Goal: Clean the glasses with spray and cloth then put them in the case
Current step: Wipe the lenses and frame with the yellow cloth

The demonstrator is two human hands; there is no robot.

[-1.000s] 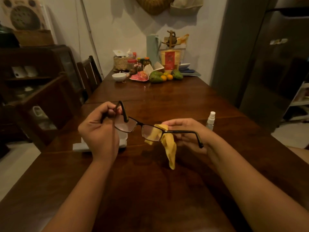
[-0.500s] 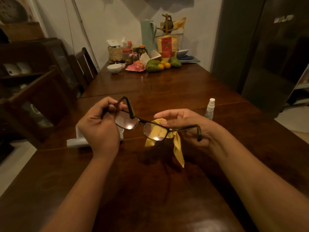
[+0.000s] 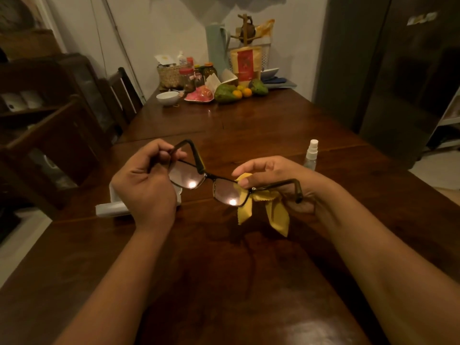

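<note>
**Desk:** What does the head camera give you?

**Operator:** I see two bare hands raised over the dark brown wooden table [image 3: 224, 282]. Between them, off the tabletop, are the black thin-rimmed rectangular glasses [image 3: 211, 180]. Both temples are unfolded, and each lens catches a small spot of light.

**Desk:** How are the hands gripping?

**Operator:** The left hand [image 3: 146, 185] has its fingers curled round the temple on its own side, close to the hinge. That temple's bent end sticks up past the knuckles. The right hand [image 3: 278, 180] pinches the small soft yellow cloth [image 3: 272, 210] against the outer corner of the other lens, with the thumb on the near side. Its index finger lies nearly straight above the thumb. Two loose ends of the cloth hang below the frame. The second temple runs across in front of that palm, and I cannot tell whether the lower fingers touch it.

**Desk:** And the rest of the kit?

**Operator:** The small clear plastic spray bottle [image 3: 311, 155] with a white nozzle stands upright on the table, just beyond the right hand. The pale white case [image 3: 112, 207] lies on the table beneath the left hand, which hides most of it. I can't say whether it is open. At the far end I make out a white bowl [image 3: 167, 97] and some green and orange fruit [image 3: 227, 93].
</note>
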